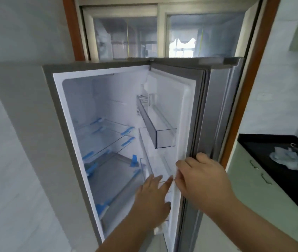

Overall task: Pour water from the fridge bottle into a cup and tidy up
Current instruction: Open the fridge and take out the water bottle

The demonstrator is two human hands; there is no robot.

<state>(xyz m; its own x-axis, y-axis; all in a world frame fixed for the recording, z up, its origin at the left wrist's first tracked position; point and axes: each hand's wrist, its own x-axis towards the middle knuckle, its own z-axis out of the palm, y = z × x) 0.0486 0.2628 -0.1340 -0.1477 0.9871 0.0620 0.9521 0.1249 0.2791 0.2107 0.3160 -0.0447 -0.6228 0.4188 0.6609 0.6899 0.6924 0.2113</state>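
Observation:
The silver fridge (26, 113) stands with its door (215, 110) swung out to the right. My right hand (201, 177) grips the door's inner edge near the seal. My left hand (153, 197) reaches into the opening by the lower door shelves (157, 166), fingers spread and holding nothing. In the upper door shelf (150, 122), at its far end, stands what looks like a clear bottle (143, 90), faint against the white lining. The glass shelves (106, 135) inside, with blue tape on their edges, carry nothing. No cup is in view.
A black countertop (264, 142) lies to the right with a crumpled pale plastic or cloth thing (288, 158) on it. Green cabinet fronts with metal handles (266, 179) sit below it. A window (162, 35) is above the fridge, and a tiled wall (2, 179) is at the left.

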